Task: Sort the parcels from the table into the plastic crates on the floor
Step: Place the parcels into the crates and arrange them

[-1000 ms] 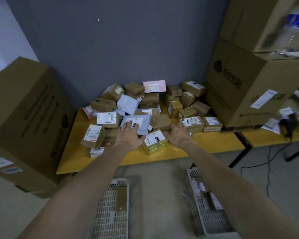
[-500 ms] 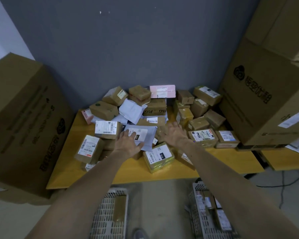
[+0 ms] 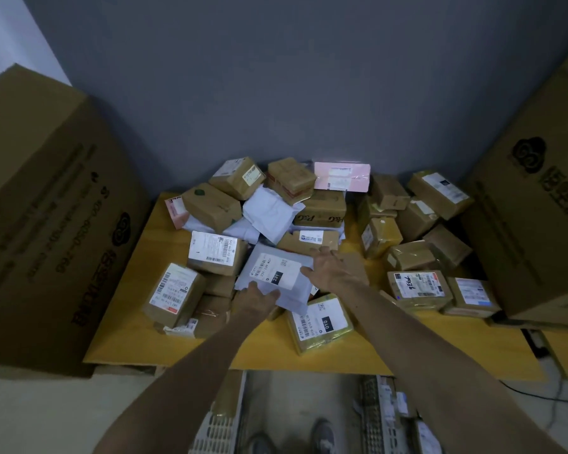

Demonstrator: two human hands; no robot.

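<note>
While the white mailer (image 3: 273,273) labelled 231 lies atop the parcel pile at the middle of the yellow table (image 3: 138,316), the left hand (image 3: 256,299) grips its near edge, fingers curled over it. The right hand (image 3: 328,268) rests at the mailer's right edge with fingers extended and spread, gripping nothing. Two plastic crates on the floor, the left crate (image 3: 217,430) and the right crate (image 3: 373,421), stand below the table's front edge.

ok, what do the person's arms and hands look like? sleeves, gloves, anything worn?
No gloves on the left hand or the right hand. The left forearm and right forearm are uncovered to the frame edge, with no sleeve in view. No watch, band, ring or marking shows.
</note>
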